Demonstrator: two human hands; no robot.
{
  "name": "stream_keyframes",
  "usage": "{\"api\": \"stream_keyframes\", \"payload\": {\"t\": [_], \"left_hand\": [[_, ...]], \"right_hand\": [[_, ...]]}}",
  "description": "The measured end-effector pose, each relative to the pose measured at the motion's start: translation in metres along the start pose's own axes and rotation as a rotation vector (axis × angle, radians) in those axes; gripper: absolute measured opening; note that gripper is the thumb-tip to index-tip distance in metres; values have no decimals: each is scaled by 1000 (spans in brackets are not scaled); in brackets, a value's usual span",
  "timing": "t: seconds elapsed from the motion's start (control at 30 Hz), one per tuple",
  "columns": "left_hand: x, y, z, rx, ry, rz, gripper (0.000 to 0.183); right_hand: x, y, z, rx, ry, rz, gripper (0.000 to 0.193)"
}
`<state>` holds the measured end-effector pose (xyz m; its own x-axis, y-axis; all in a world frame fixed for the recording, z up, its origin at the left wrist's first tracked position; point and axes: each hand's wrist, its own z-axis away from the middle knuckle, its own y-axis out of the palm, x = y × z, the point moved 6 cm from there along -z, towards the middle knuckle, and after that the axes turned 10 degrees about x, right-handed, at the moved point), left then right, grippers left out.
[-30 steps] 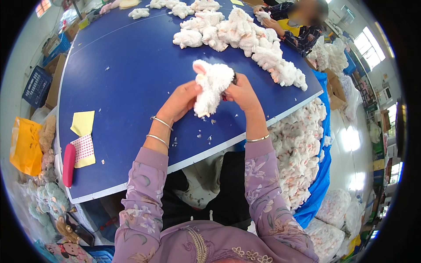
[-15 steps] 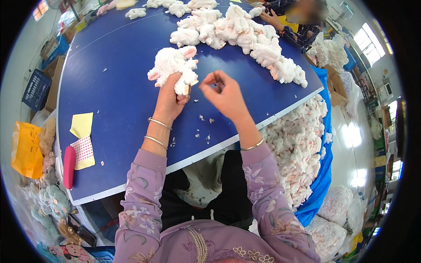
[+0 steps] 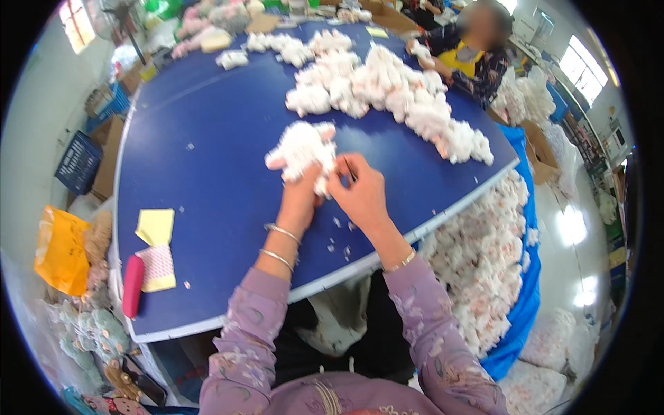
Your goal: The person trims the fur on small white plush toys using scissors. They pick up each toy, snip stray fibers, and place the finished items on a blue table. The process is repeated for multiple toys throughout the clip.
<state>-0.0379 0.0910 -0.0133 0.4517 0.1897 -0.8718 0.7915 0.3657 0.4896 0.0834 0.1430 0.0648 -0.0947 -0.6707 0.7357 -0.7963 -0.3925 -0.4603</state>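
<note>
My left hand (image 3: 302,194) is closed round a white plush toy (image 3: 299,146) with pink ears, holding it above the blue table (image 3: 214,166). Beside it, my right hand (image 3: 361,191) is closed in a pinch at the toy's right edge. A small dark thing (image 3: 351,168) shows among the right fingers, too blurred to tell its kind. Bits of white fluff (image 3: 337,222) lie on the tabletop just under my hands.
Many white plush toys (image 3: 377,86) are heaped across the table's far side, where another person (image 3: 477,52) sits. More fill a blue-lined container (image 3: 484,263) at my right. A pink case (image 3: 133,286) and yellow paper (image 3: 156,227) lie at the left.
My right hand has closed the gap and now meets the toy in my left hand. The whole view has shifted, with the table lower and further right in it.
</note>
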Motion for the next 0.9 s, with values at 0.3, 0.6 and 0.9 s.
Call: {"api": "stream_keyframes", "payload": {"t": [0.3,0.6,0.9], "left_hand": [[-18,-8,0,-110,110,-28,20],[-13,-7,5,-241,159,32,21],[-20,-9,10,-334,284,-104,26]], "right_hand": [[-14,7,6,146,231,2,15],[-26,25,16,77,252,-352,22],[-31,35,17,115,269,-491,19]]}}
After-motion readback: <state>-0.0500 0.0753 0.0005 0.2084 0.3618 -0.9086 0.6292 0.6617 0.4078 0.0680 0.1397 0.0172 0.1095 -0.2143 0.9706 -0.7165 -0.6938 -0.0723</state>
